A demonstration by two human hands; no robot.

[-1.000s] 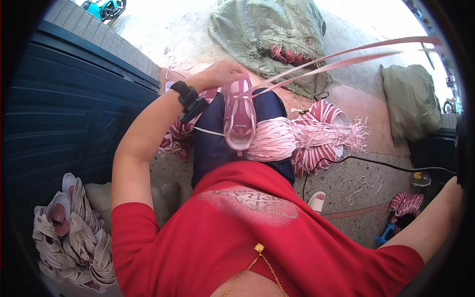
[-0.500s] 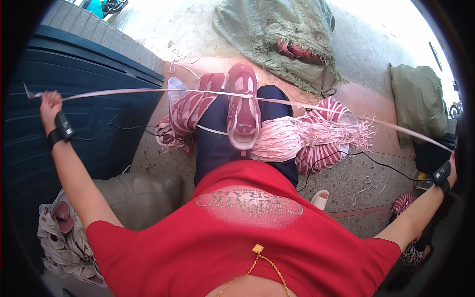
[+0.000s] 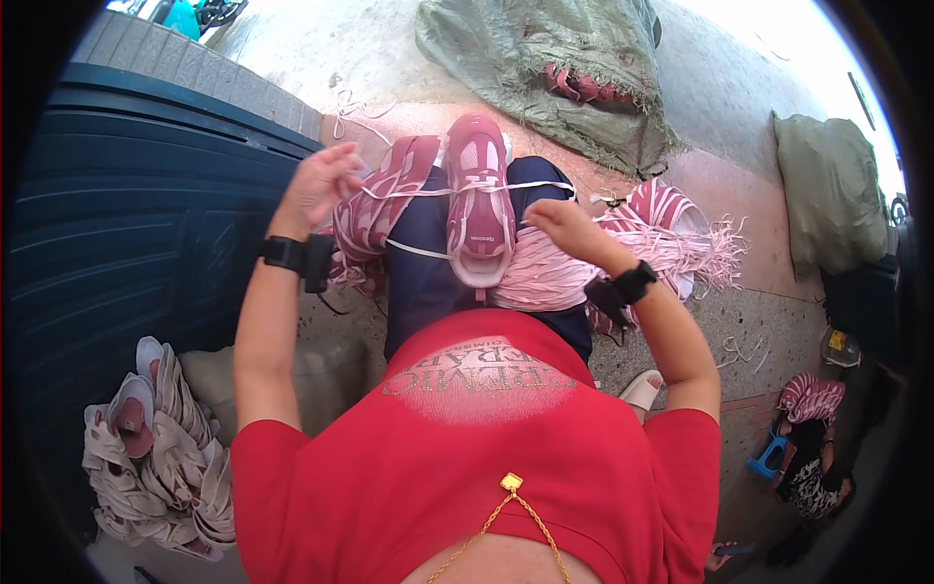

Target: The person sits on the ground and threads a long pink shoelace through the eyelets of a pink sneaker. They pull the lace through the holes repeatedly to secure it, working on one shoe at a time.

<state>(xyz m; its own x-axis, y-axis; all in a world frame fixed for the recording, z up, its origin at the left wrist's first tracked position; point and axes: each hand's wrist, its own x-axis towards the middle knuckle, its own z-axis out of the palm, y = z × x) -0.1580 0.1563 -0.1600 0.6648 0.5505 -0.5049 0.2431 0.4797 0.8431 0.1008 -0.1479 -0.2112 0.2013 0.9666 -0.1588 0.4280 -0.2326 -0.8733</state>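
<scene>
A pink sneaker rests toe-away on my lap, between the dark trouser legs. Its pale pink lace is threaded across the front and trails loosely to both sides. My left hand is left of the sneaker, beside the lace's left end, fingers bent and apart. To the right of the sneaker, my right hand hovers over a thick bundle of pale pink laces, its fingers loosely bent. I see no lace clearly gripped in either hand. Striped pink shoe uppers lie against my left leg.
More striped pink uppers lie right of my lap. A green woven sack stands ahead, another sack farther right. Beige shoe uppers are piled lower left, near a dark blue panel. Another person is at lower right.
Both hands have come in from wide outstretched positions toward the sneaker. The lace, earlier stretched taut between them, now hangs slack and short-looking on each side.
</scene>
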